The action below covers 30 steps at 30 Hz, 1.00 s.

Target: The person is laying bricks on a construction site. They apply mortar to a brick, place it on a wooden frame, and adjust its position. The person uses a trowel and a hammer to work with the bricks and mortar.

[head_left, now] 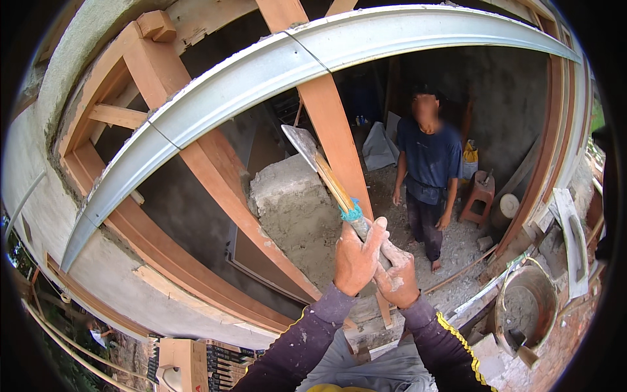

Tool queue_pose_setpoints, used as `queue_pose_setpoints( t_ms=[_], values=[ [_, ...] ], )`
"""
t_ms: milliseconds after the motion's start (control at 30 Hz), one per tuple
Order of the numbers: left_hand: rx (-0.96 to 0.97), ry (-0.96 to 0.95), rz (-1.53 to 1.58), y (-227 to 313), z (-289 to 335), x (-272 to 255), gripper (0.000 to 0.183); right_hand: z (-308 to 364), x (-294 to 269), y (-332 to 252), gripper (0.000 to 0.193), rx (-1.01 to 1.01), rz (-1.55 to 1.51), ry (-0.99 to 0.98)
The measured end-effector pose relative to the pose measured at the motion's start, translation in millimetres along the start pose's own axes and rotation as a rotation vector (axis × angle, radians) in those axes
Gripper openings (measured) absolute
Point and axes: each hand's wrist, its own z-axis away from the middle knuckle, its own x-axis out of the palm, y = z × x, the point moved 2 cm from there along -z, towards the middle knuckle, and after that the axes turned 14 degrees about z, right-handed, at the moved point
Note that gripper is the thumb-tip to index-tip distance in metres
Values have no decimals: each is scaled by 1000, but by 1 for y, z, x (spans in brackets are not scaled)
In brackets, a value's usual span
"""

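My left hand (353,260) is closed round the grey lower part of a flat-bladed hand tool (333,184). Just below it, my right hand (400,277) is closed at the handle's end, with the two hands touching. The tool slants up and to the left. It has a pale, plaster-smeared blade, a yellowish wooden shaft and a blue binding above my left hand. Its exact kind is unclear. Beyond it stands a wooden post (336,137) of the frame. Pale dust or mortar marks my fingers.
A silvery metal channel (241,81) arches across the wooden frame, tied with wire. A person (428,147) in dark clothes stands inside, near a reddish stool (479,196). A mortar bucket (547,307) is at right, a cardboard box (183,359) at lower left.
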Motion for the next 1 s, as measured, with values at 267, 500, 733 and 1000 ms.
queue_pose_setpoints(
  t_ms=[267, 500, 733, 1000],
  values=[
    [46, -50, -230, 1, 15, 1, 59, -10, 0, -5, 45, 4, 17, 52],
    [20, -48, -321, -1, 20, 7, 48, -1, -1, 6, 45, -24, 9, 100],
    [-29, -87, -287, -25, 35, 12, 63, 22, -15, 8, 47, 23, 103, 14],
    [116, -19, -221, 15, -4, -2, 58, -29, 1, -8, 51, -21, 106, -8]
  ],
)
